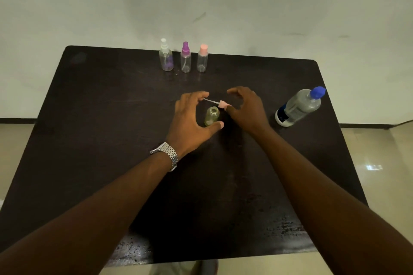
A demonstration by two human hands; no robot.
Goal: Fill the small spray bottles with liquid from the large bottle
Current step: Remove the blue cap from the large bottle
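Hands (pixel 220 110) curled open, empty | clear uncapped bottle (pixel 211 116) | pink sprayer (pixel 221 104) lying

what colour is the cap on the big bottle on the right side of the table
Blue. The large bottle has a blue cap, clearest in the head view.

Open bottle (pixel 211 116) mid-table (pixel 89 118); three spray bottles (pixel 186 58) behind; large bottle (pixel 299 106) right.
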